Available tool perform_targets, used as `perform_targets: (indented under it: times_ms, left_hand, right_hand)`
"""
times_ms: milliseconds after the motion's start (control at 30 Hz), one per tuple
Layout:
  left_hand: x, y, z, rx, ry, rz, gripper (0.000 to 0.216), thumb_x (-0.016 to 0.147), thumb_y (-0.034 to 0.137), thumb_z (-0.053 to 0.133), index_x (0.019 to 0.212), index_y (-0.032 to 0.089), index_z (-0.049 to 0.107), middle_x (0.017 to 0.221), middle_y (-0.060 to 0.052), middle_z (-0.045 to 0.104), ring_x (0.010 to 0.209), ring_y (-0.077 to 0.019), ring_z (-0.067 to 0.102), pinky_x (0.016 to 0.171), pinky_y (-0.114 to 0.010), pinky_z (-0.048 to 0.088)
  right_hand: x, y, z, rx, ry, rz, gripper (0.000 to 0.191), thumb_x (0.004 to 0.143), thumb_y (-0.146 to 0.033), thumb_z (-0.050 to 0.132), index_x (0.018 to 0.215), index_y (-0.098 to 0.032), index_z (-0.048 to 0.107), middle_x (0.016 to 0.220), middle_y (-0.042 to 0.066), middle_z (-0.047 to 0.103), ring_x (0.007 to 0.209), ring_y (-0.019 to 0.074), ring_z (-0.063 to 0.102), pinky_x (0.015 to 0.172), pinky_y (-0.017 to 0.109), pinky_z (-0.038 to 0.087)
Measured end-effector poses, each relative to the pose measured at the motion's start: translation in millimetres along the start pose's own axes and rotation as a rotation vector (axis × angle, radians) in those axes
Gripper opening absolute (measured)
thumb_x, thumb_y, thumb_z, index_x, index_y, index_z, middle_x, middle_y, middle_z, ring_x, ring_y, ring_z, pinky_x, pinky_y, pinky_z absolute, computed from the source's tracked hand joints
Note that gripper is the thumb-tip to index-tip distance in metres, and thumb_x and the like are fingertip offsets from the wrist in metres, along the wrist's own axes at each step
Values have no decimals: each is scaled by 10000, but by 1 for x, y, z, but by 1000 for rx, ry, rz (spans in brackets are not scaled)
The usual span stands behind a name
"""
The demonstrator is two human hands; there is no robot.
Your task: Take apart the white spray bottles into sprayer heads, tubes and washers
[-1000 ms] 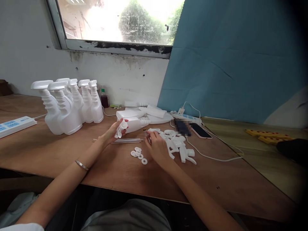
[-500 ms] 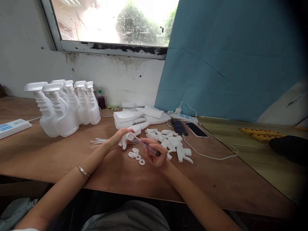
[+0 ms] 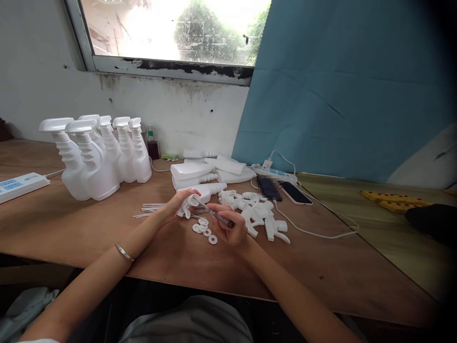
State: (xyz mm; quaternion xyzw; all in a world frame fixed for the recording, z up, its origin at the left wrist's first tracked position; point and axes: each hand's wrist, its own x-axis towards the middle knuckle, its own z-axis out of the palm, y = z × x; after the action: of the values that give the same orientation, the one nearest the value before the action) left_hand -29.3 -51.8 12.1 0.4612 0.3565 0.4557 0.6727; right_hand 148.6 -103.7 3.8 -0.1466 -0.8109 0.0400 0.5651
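My left hand point(image 3: 180, 204) is closed around a white spray trigger head point(image 3: 188, 205), held just above the wooden table point(image 3: 107, 228). My right hand point(image 3: 230, 228) grips a thin screwdriver-like tool point(image 3: 216, 215), with its tip pointing into the trigger head. Several white washers point(image 3: 205, 231) lie on the table right below both hands. Thin white tubes point(image 3: 150, 208) lie to the left of my left hand.
Several assembled white spray bottles point(image 3: 96, 157) stand at the back left. Empty bottles point(image 3: 200, 174) lie on their sides behind my hands. A pile of loose trigger heads point(image 3: 260, 214), a phone point(image 3: 295, 193), power strips point(image 3: 21, 183) and a cable point(image 3: 314, 233) are on the table.
My right hand picked the tool up from the table and brought its tip to the trigger head. My left hand lowered the trigger head toward the washers.
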Motion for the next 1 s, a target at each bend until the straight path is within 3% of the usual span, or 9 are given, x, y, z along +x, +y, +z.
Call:
perform_targets:
  times_ms: [167, 333, 467, 600, 733, 1000]
  left_hand:
    - [-2, -4, 1, -12, -10, -72, 334, 679, 457, 609, 721, 128, 573, 491, 8, 544, 351, -65, 444, 330, -164, 307]
    - [-4, -7, 2, 9, -28, -133, 320, 685, 425, 622, 674, 108, 579, 526, -15, 574, 425, -94, 514, 385, -179, 358]
    - [-3, -10, 2, 25, -36, -167, 330, 713, 424, 584, 644, 102, 574, 444, -3, 529, 344, -74, 432, 330, -178, 268]
    - [-4, -9, 4, -19, -32, -173, 323, 743, 418, 534, 613, 122, 542, 452, 13, 514, 362, -65, 432, 366, -174, 311]
    - [-7, -5, 7, -55, -48, -206, 318, 755, 387, 525, 573, 127, 511, 453, 17, 504, 371, -62, 424, 398, -181, 357]
    - [-7, -8, 5, -106, -97, -304, 293, 789, 332, 506, 589, 118, 509, 412, 20, 467, 309, -48, 371, 287, -144, 235]
  right_hand:
    - [2, 0, 1, -74, 37, -23, 377, 776, -65, 501, 1056, -254, 333, 1042, 106, 626, 949, 182, 610, 736, 346, 514]
    - [4, 3, 0, -203, 111, -75, 414, 769, -77, 541, 1116, -238, 383, 883, 73, 640, 789, 186, 630, 644, 321, 533]
    - [3, 5, 2, -233, 121, -158, 414, 750, -79, 578, 1063, -259, 374, 854, 51, 624, 733, 174, 618, 574, 299, 528]
    - [1, 3, 5, -257, 101, -192, 387, 736, -78, 596, 1003, -255, 379, 858, 56, 617, 739, 179, 618, 558, 292, 526]
    - [1, 1, 5, -236, 103, -152, 354, 755, -75, 566, 1001, -242, 375, 857, 60, 609, 751, 173, 619, 574, 291, 531]
    - [4, -3, 5, -186, 207, 1, 337, 767, -61, 517, 1008, -223, 345, 815, 48, 580, 699, 158, 594, 593, 322, 517]
